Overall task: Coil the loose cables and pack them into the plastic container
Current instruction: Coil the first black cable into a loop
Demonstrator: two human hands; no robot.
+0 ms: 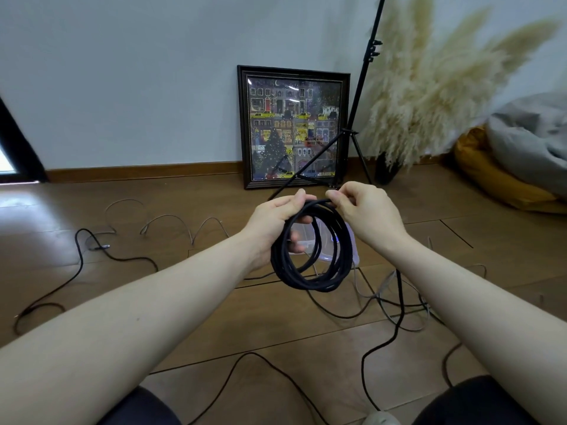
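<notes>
L hand (277, 223) has its fingers curled round the top-left of a black round-section cable coil (310, 250), several loops thick, held up in the air w/ the loops hanging down. R hand (366, 208) pinches the top of the same coil btwn thumb & fingertips, just right of the L hand; both hands nearly touch at the top of the coil. A loose tail of the black cable drops from the coil's right side to the wooden plank floor (184, 302) & snakes toward the person.

Landmark = clear plastic container (346, 240), seen partly through & behind the coil, sitting on the floor. Can't tell what's inside it; a small blue mark shows on it.

Left of the container: thin grey cable (181, 220) in humps on the floor, & further left a thin black cable (79, 265) w/ a plug end, looping out to the far left. Right of & in front of the container: tangle of grey & black cables (395, 305) crossing each other. In front of it, nearer the person, another black cable (245, 355) arcs across the floor.

Behind the container: dark-framed picture of a night street scene (293, 127) leaning on the pale wall, black tripod stand (359, 118) just right of the frame, then cream pampas grass (429, 96) in a dark vase. Far right of container: mustard cushion (491, 182) under grey fabric (534, 139).
</notes>
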